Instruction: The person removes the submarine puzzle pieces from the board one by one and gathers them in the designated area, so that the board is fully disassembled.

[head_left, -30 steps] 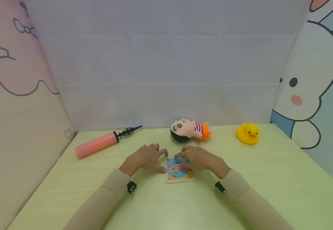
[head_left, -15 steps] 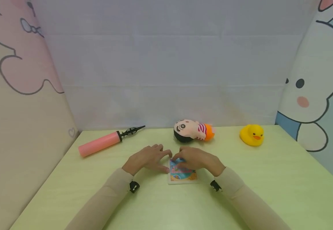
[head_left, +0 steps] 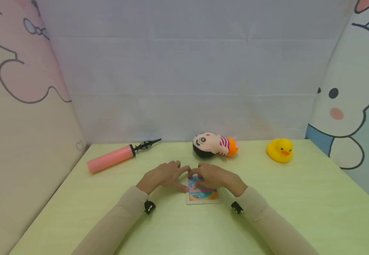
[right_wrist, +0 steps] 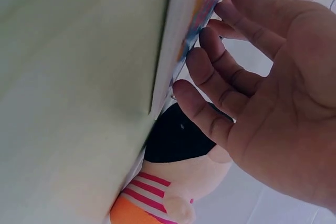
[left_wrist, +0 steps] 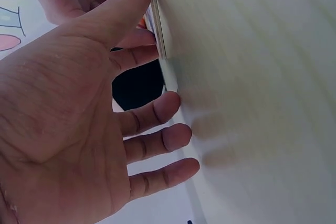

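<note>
A small square picture board [head_left: 203, 196] with a white border and a colourful print lies flat on the table between the hands. My left hand [head_left: 168, 176] holds its left side, with the thumb near the middle of that edge and the index fingertip at the far left corner. In the left wrist view the other fingers [left_wrist: 168, 138] spread loosely past the board. My right hand [head_left: 214, 176] lies over the board's far part and covers some of the print. Its fingertips [right_wrist: 198, 59] are at the printed face; I cannot tell whether they pinch anything.
A pink hand pump [head_left: 111, 159] with a black nozzle lies at the back left. Behind the hands lies a doll [head_left: 214, 144] with black hair and a striped top. A yellow rubber duck [head_left: 280, 150] sits at the back right. Walls enclose the table [head_left: 178, 230] on three sides.
My right hand has shifted a little left over the board, its index finger now at the far left corner beside the left hand's index finger. My left hand keeps its place.
</note>
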`<state>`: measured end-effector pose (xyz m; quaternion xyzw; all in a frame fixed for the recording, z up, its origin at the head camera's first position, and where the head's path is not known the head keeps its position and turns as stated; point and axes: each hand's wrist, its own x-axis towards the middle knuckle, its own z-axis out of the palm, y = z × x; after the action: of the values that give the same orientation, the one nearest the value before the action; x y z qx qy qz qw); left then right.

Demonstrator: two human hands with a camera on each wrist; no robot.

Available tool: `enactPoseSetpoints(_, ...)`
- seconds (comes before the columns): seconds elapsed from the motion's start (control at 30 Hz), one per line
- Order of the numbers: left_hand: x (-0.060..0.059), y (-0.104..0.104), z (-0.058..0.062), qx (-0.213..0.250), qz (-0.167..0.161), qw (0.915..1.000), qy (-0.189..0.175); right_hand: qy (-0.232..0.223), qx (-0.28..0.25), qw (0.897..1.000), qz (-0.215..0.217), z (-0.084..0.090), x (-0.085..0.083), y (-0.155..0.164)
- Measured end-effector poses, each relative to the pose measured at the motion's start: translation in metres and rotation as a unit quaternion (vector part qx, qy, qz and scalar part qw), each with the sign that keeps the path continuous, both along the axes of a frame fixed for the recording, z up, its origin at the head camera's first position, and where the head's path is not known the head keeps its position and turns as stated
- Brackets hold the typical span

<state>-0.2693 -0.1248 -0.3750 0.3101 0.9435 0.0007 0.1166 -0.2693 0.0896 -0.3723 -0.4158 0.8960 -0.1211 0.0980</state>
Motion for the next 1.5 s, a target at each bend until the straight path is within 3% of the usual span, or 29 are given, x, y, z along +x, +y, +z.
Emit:
enactPoseSetpoints(0.23, -0.0005, -0.0010, 0.0014, -0.001, 0.029, 0.9986, -0.044, -0.011, 0.004, 1.000, -0.010, -0.0028, 0.0013, -0.0015)
enactPoseSetpoints(0.8, 0.0031, 0.0009, -0.0006, 0.010, 0.037, 0.9976, -0.057, -0.104, 0.010, 0.993, -0.047, -0.0012, 0.0069, -0.0056)
enactPoseSetpoints(1.5, 0.0014, 0.0022, -0.0002, 0.010, 0.036, 0.9978, -0.055, -0.109, 0.006, 0.992, -0.064, 0.0044, 0.0060, -0.0016)
